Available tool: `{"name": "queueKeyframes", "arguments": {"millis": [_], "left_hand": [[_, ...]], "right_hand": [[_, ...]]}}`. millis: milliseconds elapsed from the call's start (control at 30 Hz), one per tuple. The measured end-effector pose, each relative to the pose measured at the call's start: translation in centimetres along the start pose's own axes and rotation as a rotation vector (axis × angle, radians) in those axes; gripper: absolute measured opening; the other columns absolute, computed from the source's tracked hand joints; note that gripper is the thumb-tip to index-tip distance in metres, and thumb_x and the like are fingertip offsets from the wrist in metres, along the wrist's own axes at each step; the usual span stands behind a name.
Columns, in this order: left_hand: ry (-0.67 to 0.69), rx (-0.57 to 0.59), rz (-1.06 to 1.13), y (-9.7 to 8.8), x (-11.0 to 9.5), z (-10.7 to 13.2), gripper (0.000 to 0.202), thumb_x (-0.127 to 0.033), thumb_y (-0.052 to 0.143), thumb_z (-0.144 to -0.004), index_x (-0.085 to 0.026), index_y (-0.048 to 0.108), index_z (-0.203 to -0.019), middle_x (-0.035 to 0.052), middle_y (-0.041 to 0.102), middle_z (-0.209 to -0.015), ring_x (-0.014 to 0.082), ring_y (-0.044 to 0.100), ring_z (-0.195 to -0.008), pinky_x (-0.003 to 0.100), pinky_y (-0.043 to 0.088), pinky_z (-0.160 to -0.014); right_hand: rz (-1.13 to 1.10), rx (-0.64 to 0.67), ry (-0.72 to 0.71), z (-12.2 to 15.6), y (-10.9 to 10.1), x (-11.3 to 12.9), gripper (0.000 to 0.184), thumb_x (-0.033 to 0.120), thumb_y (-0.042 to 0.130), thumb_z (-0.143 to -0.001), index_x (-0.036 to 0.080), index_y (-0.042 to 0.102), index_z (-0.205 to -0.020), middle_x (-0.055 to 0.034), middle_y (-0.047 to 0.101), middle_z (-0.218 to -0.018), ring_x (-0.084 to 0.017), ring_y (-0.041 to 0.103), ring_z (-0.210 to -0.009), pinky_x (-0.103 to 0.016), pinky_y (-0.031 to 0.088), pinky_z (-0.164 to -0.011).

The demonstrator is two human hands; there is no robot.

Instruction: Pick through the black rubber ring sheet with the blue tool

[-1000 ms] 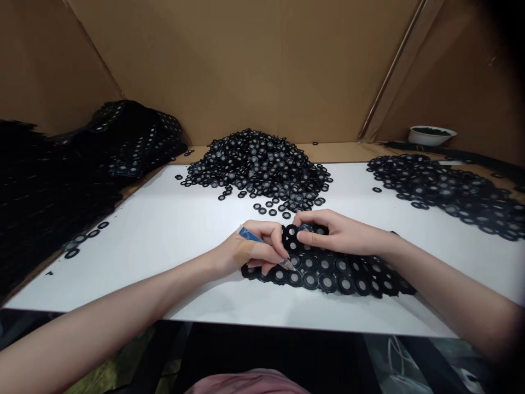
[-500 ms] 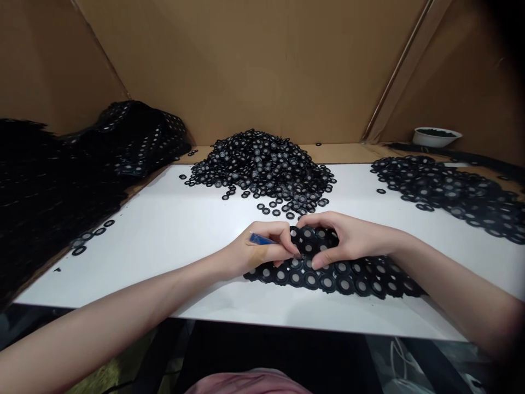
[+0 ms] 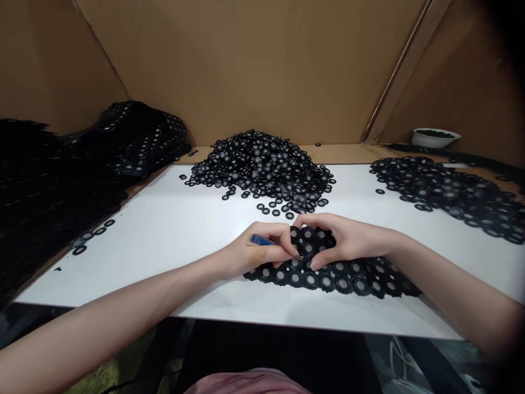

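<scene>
Left hand (image 3: 258,251) is closed around a blue-handled tool (image 3: 260,239), held like a pen, with the tip hidden behind the fingers. A tan adhesive bandage (image 3: 257,256) sits on the back of that hand. Right hand (image 3: 344,238) is curled and pinching the raised edge of a joined sheet of black rings (image 3: 344,279), each ring with a grey mesh centre. The fingertips of both hands meet over the sheet, and the hands block part of it, so the exact contact points can't be seen. The sheet lies on a white board (image 3: 123,273) just in front of the person, partly lifted and bunched under the hands, its lower part flat.

Around that – a large heap of loose black rings (image 3: 262,169) sits straight ahead at the far edge of the board, with a few strays (image 3: 270,210) just below it, near the hands. A wider, flatter spread of rings (image 3: 443,191) lies off to the right. To the left, a big dark mass of joined ring sheets (image 3: 53,202) is piled beyond the board's edge, with a few loose rings (image 3: 88,236) beside it. A white bowl (image 3: 435,138) holding dark contents stands far right against the cardboard wall (image 3: 246,71), which surrounds the back of the work area. Pink clothing (image 3: 246,382) shows at the bottom edge – the person's own, it seems.
</scene>
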State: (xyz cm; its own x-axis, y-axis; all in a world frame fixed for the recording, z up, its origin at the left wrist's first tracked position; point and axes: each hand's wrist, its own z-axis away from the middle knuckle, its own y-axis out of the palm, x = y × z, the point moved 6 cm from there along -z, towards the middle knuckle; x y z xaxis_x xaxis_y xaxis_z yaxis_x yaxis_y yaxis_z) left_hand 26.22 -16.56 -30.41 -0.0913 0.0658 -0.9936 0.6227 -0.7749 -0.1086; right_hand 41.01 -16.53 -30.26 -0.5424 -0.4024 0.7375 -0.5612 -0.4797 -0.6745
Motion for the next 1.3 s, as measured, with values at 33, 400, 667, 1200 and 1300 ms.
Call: {"name": "queueKeyframes", "arguments": {"millis": [33, 400, 667, 1200, 1300], "left_hand": [[0.004, -0.024, 0.018, -0.3, 0.0, -0.1, 0.004, -0.015, 0.062, -0.073, -0.012, 0.061, -0.070, -0.0010, 0.055, -0.058, 0.0096, 0.049, -0.056, 0.021, 0.036, -0.057], [0.080, -0.274, -0.005, -3.3, 0.1, -0.8, 0.006, -0.014, 0.061, -0.068, -0.013, 0.057, -0.064, -0.0042, 0.050, -0.048, 0.0078, 0.044, -0.046, 0.020, 0.029, -0.049], [0.147, -0.237, -0.084, -3.0, -0.1, -0.7, 0.007, -0.015, 0.060, -0.074, -0.013, 0.059, -0.068, -0.0030, 0.054, -0.061, 0.0085, 0.049, -0.056, 0.021, 0.036, -0.057], [0.173, -0.187, -0.159, -3.1, -0.2, -1.0, 0.008, -0.011, 0.055, -0.071, -0.012, 0.058, -0.064, -0.0036, 0.049, -0.058, 0.0081, 0.046, -0.053, 0.020, 0.033, -0.052], [0.178, -0.149, -0.202, -2.8, -0.3, -1.3, 0.008, -0.011, 0.055, -0.072, -0.012, 0.059, -0.064, -0.0029, 0.049, -0.059, 0.0086, 0.046, -0.055, 0.021, 0.034, -0.055]], "right_hand": [[0.003, -0.007, 0.002, 0.0, -0.1, 0.1, 0.071, 0.050, 0.077, -0.063, 0.021, 0.052, -0.122, -0.0050, 0.059, -0.120, -0.027, 0.054, -0.109, -0.036, 0.043, -0.093], [0.098, -0.259, -0.048, -1.2, 0.7, 1.1, 0.024, 0.038, 0.047, -0.092, 0.019, 0.060, -0.092, -0.0033, 0.063, -0.087, -0.018, 0.056, -0.078, -0.030, 0.041, -0.071], [0.173, -0.329, -0.079, -1.6, 1.0, 0.7, 0.009, 0.026, 0.053, -0.087, 0.019, 0.059, -0.089, -0.0047, 0.060, -0.086, -0.020, 0.053, -0.082, -0.033, 0.041, -0.075], [0.198, -0.345, -0.104, -2.0, 1.3, 0.8, 0.007, 0.012, 0.053, -0.085, 0.018, 0.055, -0.083, -0.0033, 0.057, -0.080, -0.018, 0.051, -0.078, -0.029, 0.038, -0.069], [0.194, -0.343, -0.119, -2.0, 1.3, 0.8, 0.008, 0.010, 0.052, -0.084, 0.018, 0.054, -0.083, -0.0037, 0.058, -0.082, -0.018, 0.051, -0.080, -0.030, 0.039, -0.070]]}}
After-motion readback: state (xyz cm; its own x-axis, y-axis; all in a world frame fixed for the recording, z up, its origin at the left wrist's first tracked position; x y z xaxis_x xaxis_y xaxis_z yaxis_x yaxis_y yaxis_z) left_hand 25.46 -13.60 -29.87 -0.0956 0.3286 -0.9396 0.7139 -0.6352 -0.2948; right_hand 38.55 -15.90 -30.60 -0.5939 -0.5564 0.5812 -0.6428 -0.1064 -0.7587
